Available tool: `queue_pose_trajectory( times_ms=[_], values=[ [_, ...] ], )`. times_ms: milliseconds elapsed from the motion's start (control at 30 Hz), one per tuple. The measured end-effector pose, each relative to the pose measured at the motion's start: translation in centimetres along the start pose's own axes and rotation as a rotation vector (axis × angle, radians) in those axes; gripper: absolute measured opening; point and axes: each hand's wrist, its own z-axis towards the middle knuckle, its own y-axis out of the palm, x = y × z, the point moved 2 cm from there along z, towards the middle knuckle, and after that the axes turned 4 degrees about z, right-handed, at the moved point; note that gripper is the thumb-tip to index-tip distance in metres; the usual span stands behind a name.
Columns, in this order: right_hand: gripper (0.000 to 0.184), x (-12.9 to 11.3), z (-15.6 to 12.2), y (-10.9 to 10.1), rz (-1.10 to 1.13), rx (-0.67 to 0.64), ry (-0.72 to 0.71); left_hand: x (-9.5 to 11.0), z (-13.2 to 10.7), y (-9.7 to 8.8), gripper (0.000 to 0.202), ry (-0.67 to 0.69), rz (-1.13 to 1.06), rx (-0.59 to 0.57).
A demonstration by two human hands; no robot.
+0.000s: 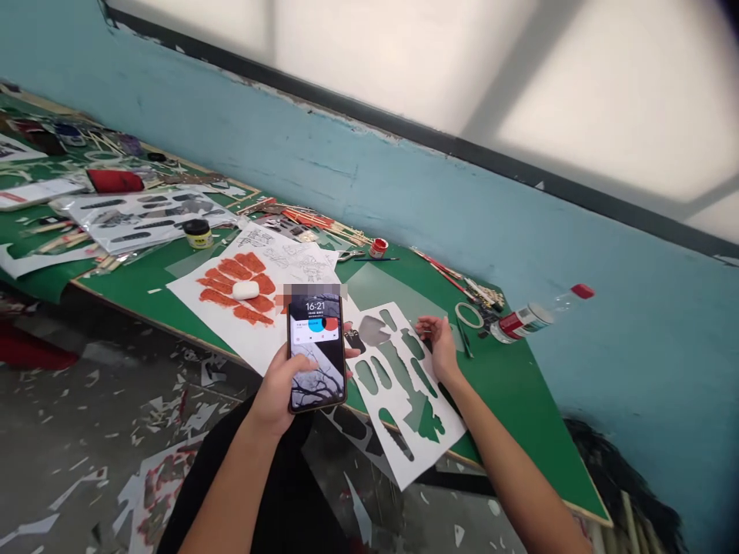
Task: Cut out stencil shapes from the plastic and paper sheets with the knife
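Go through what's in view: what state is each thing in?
Phone: screen lit, showing 16:21, held in the left hand
Right hand: fingers bent, nothing visibly held
White sheet: shapes cut out
Black-lidded jar: closed
Red pot: appears open
Bottle: red cap on
Floor: littered with scraps

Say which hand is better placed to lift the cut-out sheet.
Probably the right hand: it is at the edge of the cut-out sheet, no object visible in it; the left hand holds the phone.
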Motion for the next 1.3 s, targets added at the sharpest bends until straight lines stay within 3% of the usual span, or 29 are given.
queue_pose_trajectory(
  times_ms=[167, 367, 867, 1300],
  values=[
    [0.039, 0.2, 0.1, -0.4, -0.022, -0.002, -0.005, 0.6, 0.5, 0.7, 0.094, -0.025, -0.052, 0.006],
    [0.039, 0.1, -0.3, -0.4, -0.046, -0.010, -0.029, -0.2, 1.5, 2.3, 0.079, -0.068, -0.138, 0.013],
    [0.039, 0.1, -0.9, 0.0, -0.065, -0.029, -0.024, -2.1, 3.0, 2.3, 0.074, -0.041, -0.161, -0.074],
    [0.037, 0.2, -1.1, -0.1, -0.075, -0.038, -0.013, -3.5, 4.0, 0.4, 0.053, 0.019, -0.044, 0.095]
  ],
)
